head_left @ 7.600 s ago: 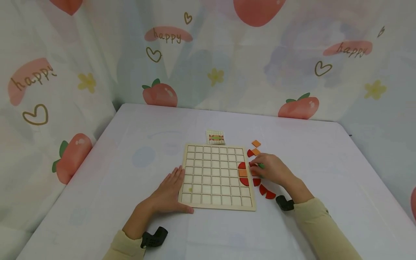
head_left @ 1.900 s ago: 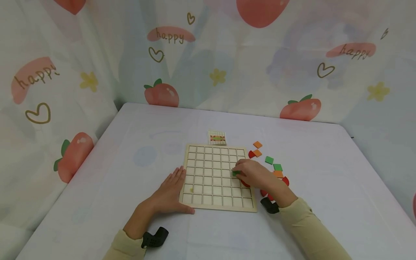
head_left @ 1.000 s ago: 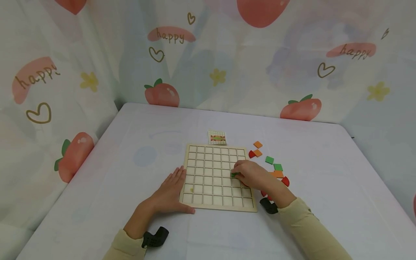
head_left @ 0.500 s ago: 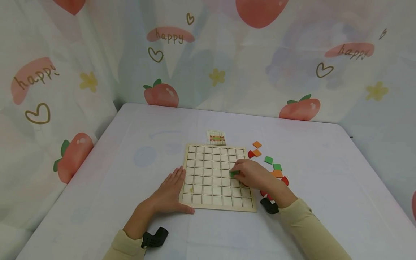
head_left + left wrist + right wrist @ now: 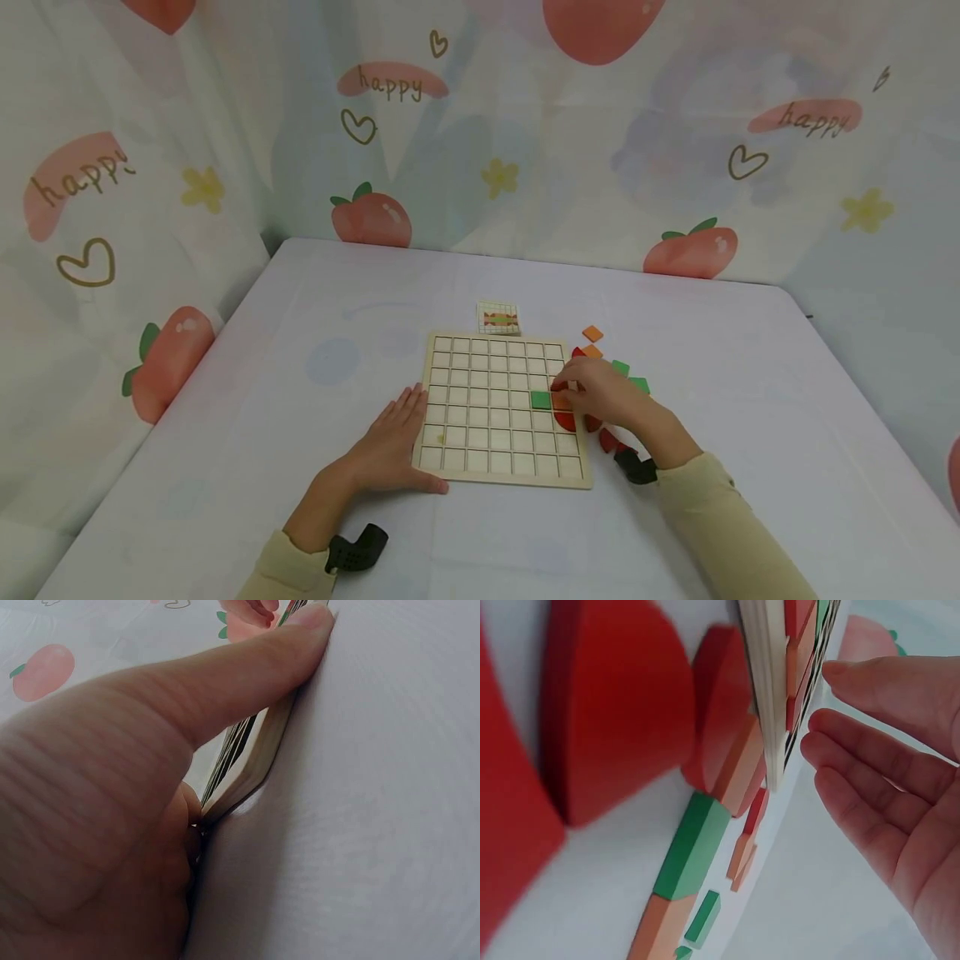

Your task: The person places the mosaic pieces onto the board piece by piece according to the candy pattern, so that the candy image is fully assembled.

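A wooden grid board (image 5: 480, 437) lies on the white table. The left hand (image 5: 390, 442) rests at its near left corner, fingers straight along the left edge and thumb along the near edge. On the board's right side, a green square tile (image 5: 541, 401) sits left of an orange square tile (image 5: 559, 403), with a red curved piece (image 5: 566, 422) just nearer. The right hand (image 5: 611, 396) hovers over the board's right edge and partly hides these pieces. In the right wrist view its thumb and loosely bent fingers (image 5: 862, 795) stand apart with nothing between them.
Loose pieces lie right of the board: orange squares (image 5: 592, 333), green squares (image 5: 639, 385) and red curved pieces (image 5: 608, 440), some partly under the right hand. A small pattern card (image 5: 498, 317) lies beyond the far edge. A printed curtain (image 5: 480, 125) hangs behind the table.
The right hand carried a green tile from the loose pieces onto the board, let it go in a cell beside the orange tile, and has drawn back right. The left hand has stayed put.
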A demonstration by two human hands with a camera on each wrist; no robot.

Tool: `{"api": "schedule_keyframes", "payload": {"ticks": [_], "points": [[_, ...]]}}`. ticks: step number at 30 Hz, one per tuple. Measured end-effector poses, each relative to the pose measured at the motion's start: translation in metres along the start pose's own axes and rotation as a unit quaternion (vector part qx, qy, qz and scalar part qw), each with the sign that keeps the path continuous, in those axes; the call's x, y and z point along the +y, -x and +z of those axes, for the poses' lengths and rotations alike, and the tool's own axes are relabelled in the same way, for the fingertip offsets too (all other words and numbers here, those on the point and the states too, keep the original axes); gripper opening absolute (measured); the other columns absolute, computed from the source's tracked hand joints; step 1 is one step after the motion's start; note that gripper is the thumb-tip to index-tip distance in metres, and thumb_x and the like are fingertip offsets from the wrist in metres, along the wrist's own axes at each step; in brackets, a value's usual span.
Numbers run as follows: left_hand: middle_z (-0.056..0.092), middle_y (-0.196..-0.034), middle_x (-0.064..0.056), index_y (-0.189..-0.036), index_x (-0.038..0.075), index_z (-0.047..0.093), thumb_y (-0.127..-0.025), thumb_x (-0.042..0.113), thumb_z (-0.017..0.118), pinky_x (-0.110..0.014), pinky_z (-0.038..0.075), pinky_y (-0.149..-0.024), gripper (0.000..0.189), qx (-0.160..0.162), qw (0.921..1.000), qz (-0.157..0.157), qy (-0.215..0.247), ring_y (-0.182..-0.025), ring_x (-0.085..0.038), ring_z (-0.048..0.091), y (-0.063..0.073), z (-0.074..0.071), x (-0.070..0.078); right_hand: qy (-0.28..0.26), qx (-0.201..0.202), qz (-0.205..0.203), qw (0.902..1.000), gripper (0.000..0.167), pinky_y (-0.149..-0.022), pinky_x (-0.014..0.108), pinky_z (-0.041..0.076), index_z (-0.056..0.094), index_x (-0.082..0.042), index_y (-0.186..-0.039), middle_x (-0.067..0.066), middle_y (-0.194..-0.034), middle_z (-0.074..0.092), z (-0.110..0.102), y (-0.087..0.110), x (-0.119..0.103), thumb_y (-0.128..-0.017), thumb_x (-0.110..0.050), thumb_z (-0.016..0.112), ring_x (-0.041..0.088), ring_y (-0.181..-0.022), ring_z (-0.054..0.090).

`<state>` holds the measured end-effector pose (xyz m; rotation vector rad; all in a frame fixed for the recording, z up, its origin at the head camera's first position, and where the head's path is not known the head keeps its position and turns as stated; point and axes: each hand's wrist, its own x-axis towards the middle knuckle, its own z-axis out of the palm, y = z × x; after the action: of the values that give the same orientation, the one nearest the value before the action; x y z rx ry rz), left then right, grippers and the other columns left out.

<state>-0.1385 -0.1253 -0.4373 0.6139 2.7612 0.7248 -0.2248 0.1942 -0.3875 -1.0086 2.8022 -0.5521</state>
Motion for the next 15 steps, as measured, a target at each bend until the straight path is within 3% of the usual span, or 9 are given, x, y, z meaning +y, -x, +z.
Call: {"api": "schedule_keyframes", "payload": {"ticks": [7, 15], "points": [[-0.002, -0.152, -0.013, -0.145, -0.002, 0.004, -0.063, 0.068, 0.068, -0.040, 0.004, -0.109, 0.126, 0.000, 1.0000, -0.001, -0.001, -0.138, -0.022, -0.005, 0.000, 0.000, 0.000, 0.019, 0.006, 0.022, 0.9996, 0.015, -0.071, 0.036, 0.050, 0.070, 0.000, -0.096, 0.009, -0.093, 0.066, -0.005, -0.004, 0.009, -0.082, 0.000, 0.064, 0.022, -0.082, 0.058], [-0.003, -0.152, -0.013, -0.145, -0.002, 0.003, -0.063, 0.068, 0.068, -0.040, 0.004, -0.109, 0.126, -0.001, 1.0000, -0.001, 0.000, -0.138, -0.021, -0.006, 0.000, 0.000, -0.001, 0.048, 0.011, 0.052, 0.9974, 0.019, -0.082, 0.043, 0.047, 0.068, 0.002, -0.102, 0.012, -0.100, 0.065, -0.009, -0.008, 0.023, -0.083, -0.003, 0.066, 0.029, -0.097, 0.058]]}}
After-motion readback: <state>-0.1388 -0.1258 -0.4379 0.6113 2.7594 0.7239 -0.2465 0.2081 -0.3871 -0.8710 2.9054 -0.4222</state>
